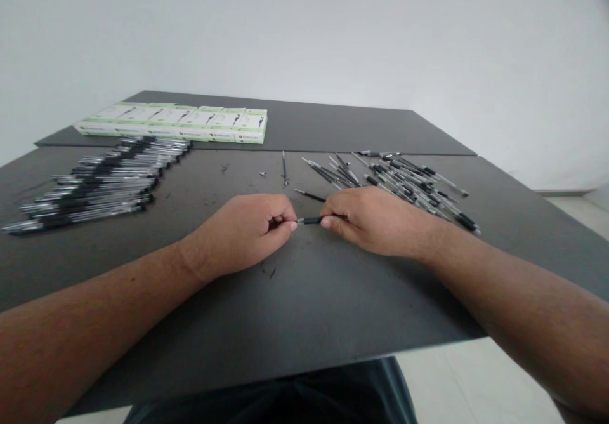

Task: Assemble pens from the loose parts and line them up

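Between my two hands a pen (311,221) with a black grip lies level, just above the dark table. My left hand (254,230) pinches its silvery tip end between thumb and forefinger. Thumb and fingers of my right hand (368,218) close round the black grip; the rest of the barrel is hidden in that hand. Just beyond the right fingers a thin dark refill (310,195) rests on the table. Farther off lie several loose refills (333,171) and one slim pen part (284,169) standing apart from them.
On the left, many assembled-looking pens (104,179) lie in a long row. Behind them stands a line of white and green boxes (181,122). A pile of clear barrels with black grips (413,186) spreads at the right. Small dark scraps (269,271) dot the table (285,329).
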Tool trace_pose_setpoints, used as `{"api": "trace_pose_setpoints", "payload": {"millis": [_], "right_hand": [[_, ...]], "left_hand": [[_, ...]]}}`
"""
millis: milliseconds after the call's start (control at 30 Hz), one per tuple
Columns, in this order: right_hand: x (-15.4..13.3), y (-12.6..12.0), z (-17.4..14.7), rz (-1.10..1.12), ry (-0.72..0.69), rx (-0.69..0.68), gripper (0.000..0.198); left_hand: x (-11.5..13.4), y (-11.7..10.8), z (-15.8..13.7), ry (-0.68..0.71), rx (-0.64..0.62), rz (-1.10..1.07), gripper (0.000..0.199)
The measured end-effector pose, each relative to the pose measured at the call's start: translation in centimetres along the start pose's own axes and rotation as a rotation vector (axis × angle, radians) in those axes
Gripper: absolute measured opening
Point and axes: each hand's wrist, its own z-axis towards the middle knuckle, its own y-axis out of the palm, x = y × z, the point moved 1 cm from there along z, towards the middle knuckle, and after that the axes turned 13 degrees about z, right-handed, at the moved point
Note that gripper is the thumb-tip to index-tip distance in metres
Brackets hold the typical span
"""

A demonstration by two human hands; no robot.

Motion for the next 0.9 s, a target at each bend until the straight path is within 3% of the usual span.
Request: {"api": "trace_pose_setpoints", "payload": {"millis": [133, 300, 500, 633, 833, 900], "right_hand": [[-0.13, -0.17, -0.11, 0.033, 0.052, 0.062, 0.012], [-0.42, -0.3, -0.15, 0.001, 0.015, 0.007, 0.019], [-0.31, -0.32, -0.16, 0.022, 0.057, 0.027, 0.011], [-0.42, -0.3, -0.11, -0.015, 0.043, -0.006, 0.022], [-0.35, -0.34, -0.2, 0.013, 0.057, 0.023, 0.012], [-0.37, -0.29, -0.23, -0.019, 0.032, -0.01, 0.02]], "left_hand": [[0.08, -0.08, -0.02, 0.004, 0.0, -0.013, 0.02], [0.12, -0.13, -0.03, -0.002, -0.006, -0.006, 0.019], [0.05, -0.1, -0.02, 0.006, -0.011, -0.012, 0.02], [-0.02, -0.13, -0.06, -0.001, -0.009, 0.001, 0.02], [0.05, -0.13, -0.05, 0.007, -0.008, -0.009, 0.02], [0.01, -0.11, -0.05, 0.009, -0.014, -0.002, 0.02]]}}
